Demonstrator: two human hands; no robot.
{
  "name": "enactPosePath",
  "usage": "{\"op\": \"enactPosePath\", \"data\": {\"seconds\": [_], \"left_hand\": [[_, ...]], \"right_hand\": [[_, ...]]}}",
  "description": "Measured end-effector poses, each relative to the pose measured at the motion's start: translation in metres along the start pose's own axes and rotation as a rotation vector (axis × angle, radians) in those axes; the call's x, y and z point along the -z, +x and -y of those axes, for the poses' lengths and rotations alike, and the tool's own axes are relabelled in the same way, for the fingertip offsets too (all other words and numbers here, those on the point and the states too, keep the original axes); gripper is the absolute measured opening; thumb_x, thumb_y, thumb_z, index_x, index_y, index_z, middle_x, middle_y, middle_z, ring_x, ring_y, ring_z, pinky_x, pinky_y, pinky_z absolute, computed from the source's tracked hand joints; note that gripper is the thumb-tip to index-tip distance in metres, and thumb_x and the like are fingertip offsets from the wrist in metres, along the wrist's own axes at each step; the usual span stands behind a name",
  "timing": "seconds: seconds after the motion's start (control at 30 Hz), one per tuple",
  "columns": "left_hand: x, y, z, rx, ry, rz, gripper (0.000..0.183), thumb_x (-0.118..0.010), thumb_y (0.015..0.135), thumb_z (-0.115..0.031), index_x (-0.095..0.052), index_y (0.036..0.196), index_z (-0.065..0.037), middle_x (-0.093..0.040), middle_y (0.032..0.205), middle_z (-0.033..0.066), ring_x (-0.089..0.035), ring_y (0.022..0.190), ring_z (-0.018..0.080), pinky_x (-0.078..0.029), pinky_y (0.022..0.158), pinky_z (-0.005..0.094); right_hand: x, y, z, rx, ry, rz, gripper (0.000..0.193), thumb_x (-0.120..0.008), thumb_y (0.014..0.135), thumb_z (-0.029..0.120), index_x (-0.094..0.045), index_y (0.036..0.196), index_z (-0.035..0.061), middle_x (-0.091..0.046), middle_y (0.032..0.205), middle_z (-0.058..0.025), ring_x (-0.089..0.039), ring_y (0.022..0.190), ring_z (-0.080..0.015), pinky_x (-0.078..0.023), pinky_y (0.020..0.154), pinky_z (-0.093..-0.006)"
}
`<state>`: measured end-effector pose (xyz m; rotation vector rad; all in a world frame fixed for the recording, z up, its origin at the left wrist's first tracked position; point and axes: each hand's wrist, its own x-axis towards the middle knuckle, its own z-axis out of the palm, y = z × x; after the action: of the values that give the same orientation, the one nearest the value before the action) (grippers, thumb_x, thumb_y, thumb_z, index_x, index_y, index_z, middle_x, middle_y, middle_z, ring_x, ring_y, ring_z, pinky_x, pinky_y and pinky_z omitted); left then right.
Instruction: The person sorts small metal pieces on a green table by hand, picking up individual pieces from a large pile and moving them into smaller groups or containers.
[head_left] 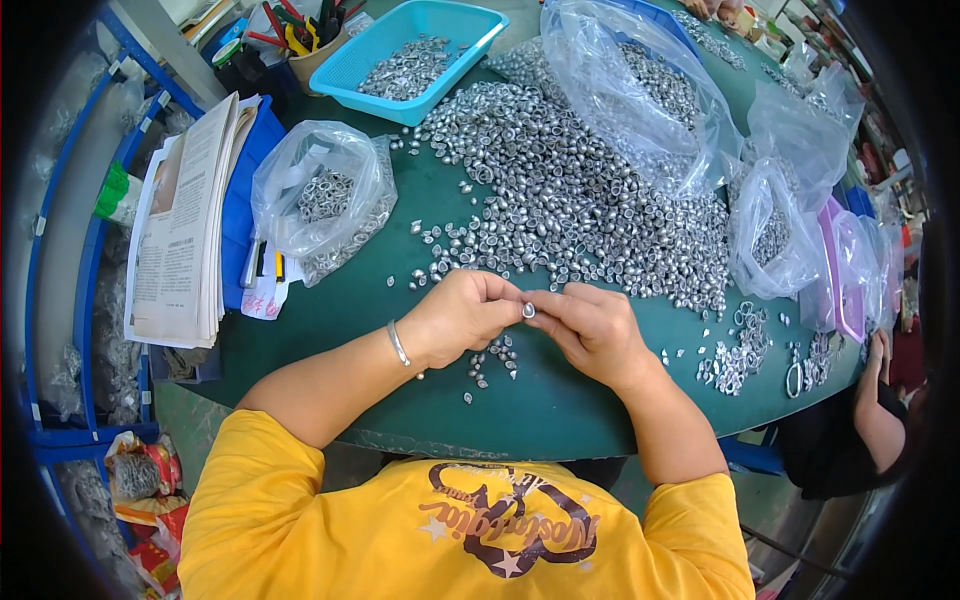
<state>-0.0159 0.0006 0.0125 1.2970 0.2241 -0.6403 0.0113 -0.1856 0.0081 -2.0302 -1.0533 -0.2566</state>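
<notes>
While the left hand [462,315] and right hand [590,328] pinch one small metal piece [528,310] between their fingertips, inspection appears underway; release demands care, just short of the heap [570,190] beyond.

Green table [560,410]: silver-bead heap [570,190] (loose), bags [320,195], blue basket [405,50].

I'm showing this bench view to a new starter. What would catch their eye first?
The great heap of small silvery metal pieces spread over the green table, with clear bags of more around it. Then, at the near edge, the left hand and right hand meet, pinching one small piece between their fingertips.
</notes>
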Motion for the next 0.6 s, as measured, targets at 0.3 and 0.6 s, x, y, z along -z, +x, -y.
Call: {"op": "enactPosePath", "data": {"seconds": [0.3,0.6], "left_hand": [[0.006,0.003,0.0,-0.085,-0.119,-0.075,0.012,-0.054,0.087,-0.008,-0.061,0.093,0.001,-0.042,0.058,-0.0059,-0.03,0.043,0.0013,-0.021,0.038,0.0174],[0.006,0.009,0.007,-0.424,0.189,-0.256,0.014,-0.056,0.086,-0.009,-0.063,0.093,0.0,-0.048,0.06,-0.0053,-0.035,0.045,0.0003,-0.025,0.04,0.0159]], "right_hand": [[0.007,0.004,-0.004,-0.428,0.001,-0.211,0.019,-0.066,0.078,0.007,-0.064,0.096,0.0029,-0.065,0.077,-0.0132,-0.064,0.066,-0.0227,-0.05,0.058,-0.029],[0.005,-0.006,-0.023,-0.302,-0.236,0.101,0.01,-0.065,0.075,0.013,-0.067,0.084,0.0093,-0.065,0.079,-0.009,-0.063,0.071,-0.0267,-0.05,0.064,-0.0348]]}}
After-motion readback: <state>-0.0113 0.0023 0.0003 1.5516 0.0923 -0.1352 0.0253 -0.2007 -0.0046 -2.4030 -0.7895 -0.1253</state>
